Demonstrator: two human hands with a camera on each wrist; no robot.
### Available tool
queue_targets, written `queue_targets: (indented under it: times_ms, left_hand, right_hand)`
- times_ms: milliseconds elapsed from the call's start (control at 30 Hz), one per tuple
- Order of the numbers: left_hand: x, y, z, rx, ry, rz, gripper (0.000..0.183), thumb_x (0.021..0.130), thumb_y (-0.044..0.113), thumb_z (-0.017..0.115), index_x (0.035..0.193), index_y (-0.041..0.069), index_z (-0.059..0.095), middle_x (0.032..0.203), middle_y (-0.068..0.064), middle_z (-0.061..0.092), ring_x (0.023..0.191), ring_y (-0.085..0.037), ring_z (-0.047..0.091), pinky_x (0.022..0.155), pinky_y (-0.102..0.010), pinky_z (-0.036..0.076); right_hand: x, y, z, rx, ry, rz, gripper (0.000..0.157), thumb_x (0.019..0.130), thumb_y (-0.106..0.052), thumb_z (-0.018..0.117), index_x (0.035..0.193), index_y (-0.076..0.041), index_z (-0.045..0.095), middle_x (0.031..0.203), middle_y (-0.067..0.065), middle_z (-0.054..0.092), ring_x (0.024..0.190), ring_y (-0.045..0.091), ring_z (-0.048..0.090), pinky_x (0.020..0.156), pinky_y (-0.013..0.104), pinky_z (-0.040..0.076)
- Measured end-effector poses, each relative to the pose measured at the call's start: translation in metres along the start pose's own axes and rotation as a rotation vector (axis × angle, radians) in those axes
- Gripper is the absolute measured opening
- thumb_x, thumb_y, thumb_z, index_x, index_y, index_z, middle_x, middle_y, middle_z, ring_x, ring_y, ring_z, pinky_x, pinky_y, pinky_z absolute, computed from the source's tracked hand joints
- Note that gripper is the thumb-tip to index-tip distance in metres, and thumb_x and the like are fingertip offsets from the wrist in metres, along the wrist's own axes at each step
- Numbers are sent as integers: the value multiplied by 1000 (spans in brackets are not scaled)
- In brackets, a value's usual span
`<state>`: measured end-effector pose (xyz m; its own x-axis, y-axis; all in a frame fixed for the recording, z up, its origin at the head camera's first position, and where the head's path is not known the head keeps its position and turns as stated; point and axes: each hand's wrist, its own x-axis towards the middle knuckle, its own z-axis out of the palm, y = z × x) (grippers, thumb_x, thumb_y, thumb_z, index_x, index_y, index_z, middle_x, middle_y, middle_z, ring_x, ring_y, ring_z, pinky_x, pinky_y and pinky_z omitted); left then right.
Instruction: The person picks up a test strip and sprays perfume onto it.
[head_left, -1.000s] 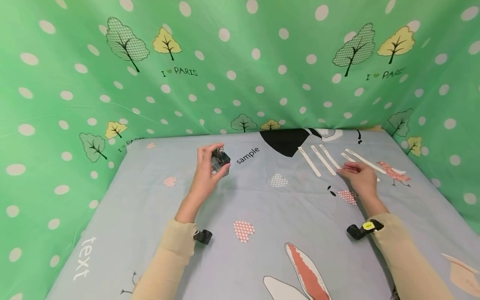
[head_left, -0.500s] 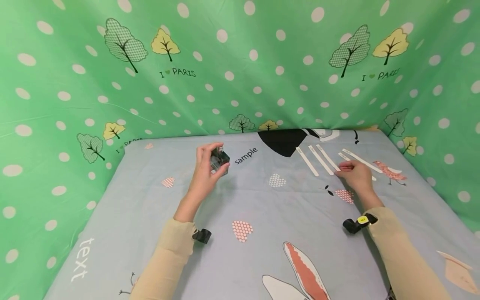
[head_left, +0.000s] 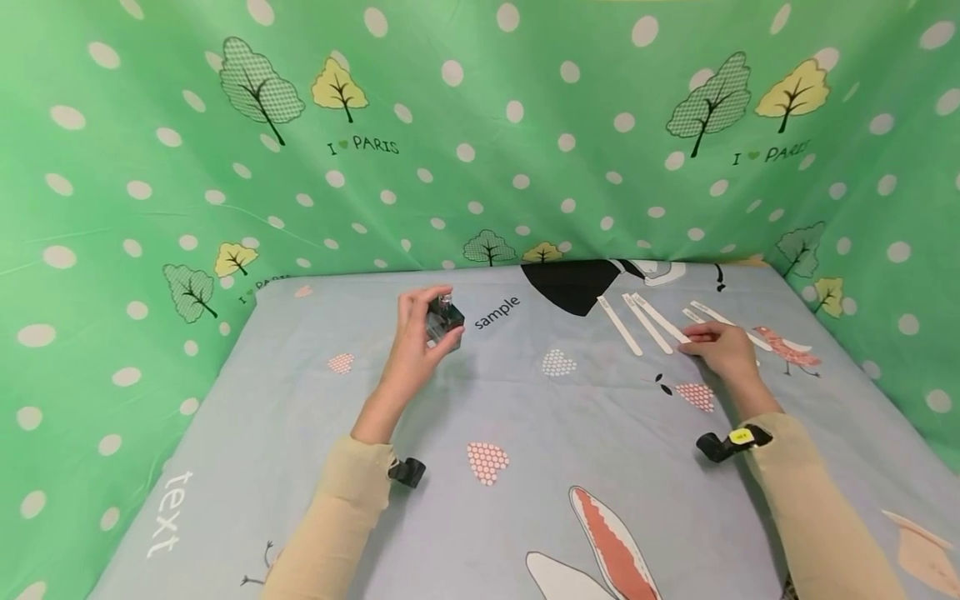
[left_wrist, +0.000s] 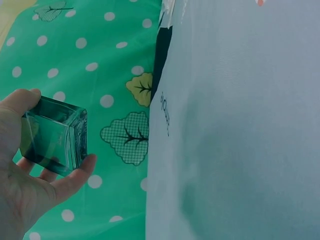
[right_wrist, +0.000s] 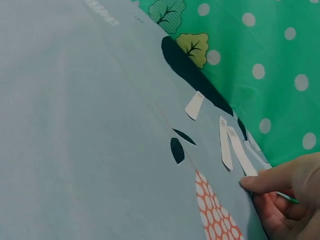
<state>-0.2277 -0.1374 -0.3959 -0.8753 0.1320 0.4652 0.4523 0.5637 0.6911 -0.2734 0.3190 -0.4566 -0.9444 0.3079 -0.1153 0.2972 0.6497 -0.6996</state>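
Note:
A square, thick-walled glass perfume bottle (head_left: 446, 323) with a small metallic neck is held up in my left hand (head_left: 411, 337), thumb on one side and fingers on the other. Its clear, dark-tinted body (left_wrist: 54, 134) fills the grip in the left wrist view. On the right, my right hand (head_left: 722, 352) pinches the near end of a white paper scent strip (head_left: 662, 318), whose far end lies close beside a second strip (head_left: 647, 323). In the right wrist view the thumb covers the end of the pinched strip (right_wrist: 241, 151).
Another white strip (head_left: 620, 325) lies to the left of that pair. Two more strips (head_left: 726, 318) lie to the right, partly behind the hand. All rest on a grey-blue printed cloth (head_left: 465, 400). A green dotted curtain (head_left: 420, 100) rises behind the table's far edge.
The far end of the pinched strip has swung left, closer to its neighbour. My left hand keeps the bottle at about the same place.

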Motion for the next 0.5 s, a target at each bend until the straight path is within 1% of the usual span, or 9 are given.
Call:
queue_targets:
  times_ms: [67,133,200,267,367,400,433,500]
  left_hand:
    - [0,0,1,-5,1,4,59,93,15,71,143,23,42,134,-19,35,119,-35,50,99,-52,54]
    - [1,1,1,-7,2,8,59,93,15,71,143,22,42,134,-20,35,119,-35,50,99,-52,53]
    - [1,1,2,-6,1,8,59,93,15,71,143,22,42,134,-19,35,119,-34,49,99,-52,53]
    - [1,1,2,-5,-1,5,59,92,15,71,143,22,42,135,-19,35,120,-34,49,100,-52,53]
    - [1,0,3,0,-2,1,59,93,15,71,143,22,42,134,-19,35,120,-34,50,100,-51,53]
    - [1,1,3,1,-2,0,59,93,15,71,143,22,42,134,-19,35,120,-34,50,100,-51,53]
    - [1,0,2,1,-1,-1,59,93,15,71,143,22,42,134,-19,35,120,-34,50,100,-51,53]
    - [1,0,2,1,-1,-2,58,93,15,71,143,22,42,135,-19,35,120,-34,50,100,-51,53]
  right_hand:
    - [1,3,0,27,21,25,35,90,-17,73,122,-3,68,102,5,68,91,15,56,73,23,43]
    - [2,5,0,55,44,50,34,92,-18,71,123,-5,68,94,-5,66,94,13,54,74,21,43]
    - [3,8,-1,80,64,72,34,93,-20,70,125,-6,68,89,-14,60,96,10,53,74,19,43]
    - [3,9,-1,97,80,87,35,93,-22,70,125,-8,68,90,-15,61,96,8,52,73,17,43]
    - [3,10,-4,116,95,105,37,94,-25,69,128,-9,68,101,-9,63,91,4,52,69,14,44]
    - [2,9,-5,131,94,111,38,94,-26,69,128,-10,67,103,-9,62,89,2,51,67,12,45]
    - [2,8,-7,152,91,114,38,94,-27,69,128,-11,67,104,-10,61,86,-1,52,66,11,46]
    - [1,6,-10,202,82,111,37,94,-28,70,127,-13,68,98,-17,59,82,-5,52,66,9,47]
